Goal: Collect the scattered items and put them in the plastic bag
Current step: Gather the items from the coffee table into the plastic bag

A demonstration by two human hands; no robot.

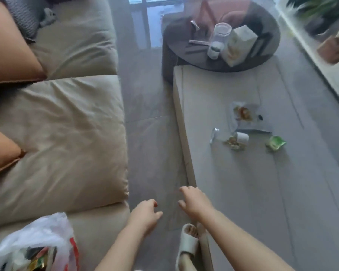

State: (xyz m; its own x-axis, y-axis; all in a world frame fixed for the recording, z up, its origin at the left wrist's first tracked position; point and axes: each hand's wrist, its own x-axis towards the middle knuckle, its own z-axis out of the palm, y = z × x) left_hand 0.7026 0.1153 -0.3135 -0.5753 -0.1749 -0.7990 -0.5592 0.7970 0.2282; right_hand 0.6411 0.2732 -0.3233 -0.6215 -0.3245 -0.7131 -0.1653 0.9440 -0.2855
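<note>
judging from the plastic bag (37, 243) at the sofa's (63, 133) near edge, already holding some wrappers, i'm partway through. my left hand (145, 216) and right hand (194, 202) hang over the floor, fingers loosely curled, holding nothing. still to collect, on the low table (243, 192) towards its far right: a torn packet (245, 118), spilled nuts (234, 143) beside a small white cup (242, 136), a green wrapper (275, 144). grey floor, round side table (223, 63) beyond.

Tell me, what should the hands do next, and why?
Probably reach the right hand across the low table to the green packet. Both hands hold nothing, litter lies there beside a tipped white cup, and the plastic bag waits on the sofa by the left hand.
</note>
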